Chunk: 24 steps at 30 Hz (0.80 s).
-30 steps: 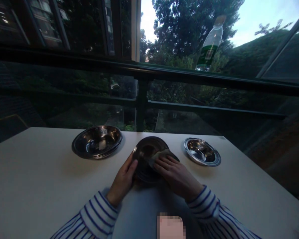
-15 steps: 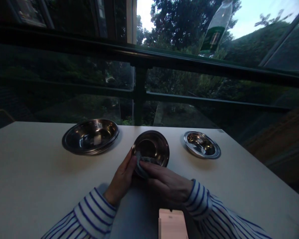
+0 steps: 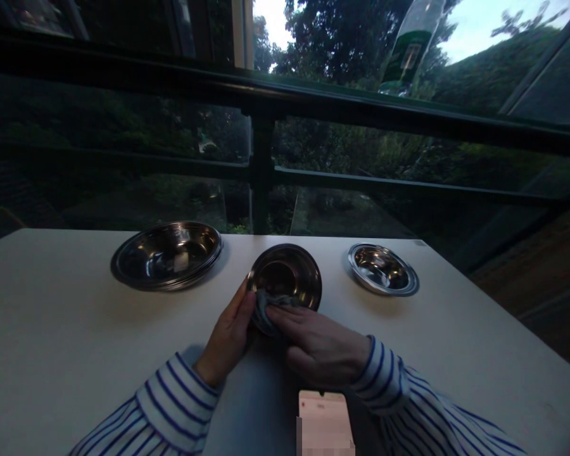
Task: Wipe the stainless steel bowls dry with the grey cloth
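A round metal bowl (image 3: 298,269) is tilted toward me above the middle of the white table. My left hand (image 3: 228,332) grips its left rim, thumb on the near side and fingers behind. With my right hand (image 3: 320,345) I press a grey-blue cloth (image 3: 266,310) against the bowl's near inner wall. The cloth is bunched under the right fingertips and also covers part of the near rim. Its far end and the underside of the bowl are hidden.
Stacked larger metal bowls (image 3: 168,256) stand at the left on the white table (image 3: 52,316). Smaller metal bowls (image 3: 384,269) are at the right. A phone (image 3: 325,418) is at the near edge below my hands. Beyond the table, a plastic bottle (image 3: 406,60) stands on a dark railing (image 3: 313,98).
The right hand and cloth have shifted slightly along the bowl's near inner wall. The left hand keeps its hold. The whole view has moved a little.
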{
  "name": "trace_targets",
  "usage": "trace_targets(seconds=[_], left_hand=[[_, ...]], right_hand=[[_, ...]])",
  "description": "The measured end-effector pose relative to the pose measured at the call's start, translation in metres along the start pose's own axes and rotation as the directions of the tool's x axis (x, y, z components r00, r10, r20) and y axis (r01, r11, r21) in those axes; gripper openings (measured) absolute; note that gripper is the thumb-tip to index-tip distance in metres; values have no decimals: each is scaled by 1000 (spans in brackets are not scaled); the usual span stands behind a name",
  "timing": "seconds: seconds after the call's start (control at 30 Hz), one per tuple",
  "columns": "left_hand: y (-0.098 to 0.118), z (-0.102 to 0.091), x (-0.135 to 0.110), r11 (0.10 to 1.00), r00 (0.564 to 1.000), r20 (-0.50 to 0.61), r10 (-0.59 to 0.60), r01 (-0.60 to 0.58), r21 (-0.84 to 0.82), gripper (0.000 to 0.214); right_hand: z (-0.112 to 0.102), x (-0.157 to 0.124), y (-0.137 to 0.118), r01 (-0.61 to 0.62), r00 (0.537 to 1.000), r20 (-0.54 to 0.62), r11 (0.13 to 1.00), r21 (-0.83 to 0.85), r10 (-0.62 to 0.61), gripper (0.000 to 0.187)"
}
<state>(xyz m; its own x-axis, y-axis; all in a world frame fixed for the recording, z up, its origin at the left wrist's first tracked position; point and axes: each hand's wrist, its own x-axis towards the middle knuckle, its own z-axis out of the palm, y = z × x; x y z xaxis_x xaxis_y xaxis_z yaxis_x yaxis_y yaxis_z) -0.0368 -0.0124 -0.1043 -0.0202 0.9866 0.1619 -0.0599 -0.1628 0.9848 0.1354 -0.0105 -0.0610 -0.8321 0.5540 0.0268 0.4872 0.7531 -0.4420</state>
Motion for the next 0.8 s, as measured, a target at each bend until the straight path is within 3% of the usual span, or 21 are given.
trace_targets(seconds=[0.13,0.37,0.6,0.8], left_hand=[[-2,-2,0,998,999,10,-35,35,-44,59],[-2,-1,1,1000,1000,-31,5,-6,-9,54],[3,0,1,1000,998,-61,-26,25,-8,57],[1,0,3,998,998,-54,-21,18,-61,54]], right_hand=[[6,5,-2,59,998,-43,993,100,-55,67],[-4,-8,0,-59,998,-22,982,-177,56,51],[9,12,-3,78,995,-69,992,104,-71,68],[-1,-9,9,69,998,5,987,-146,-69,61]])
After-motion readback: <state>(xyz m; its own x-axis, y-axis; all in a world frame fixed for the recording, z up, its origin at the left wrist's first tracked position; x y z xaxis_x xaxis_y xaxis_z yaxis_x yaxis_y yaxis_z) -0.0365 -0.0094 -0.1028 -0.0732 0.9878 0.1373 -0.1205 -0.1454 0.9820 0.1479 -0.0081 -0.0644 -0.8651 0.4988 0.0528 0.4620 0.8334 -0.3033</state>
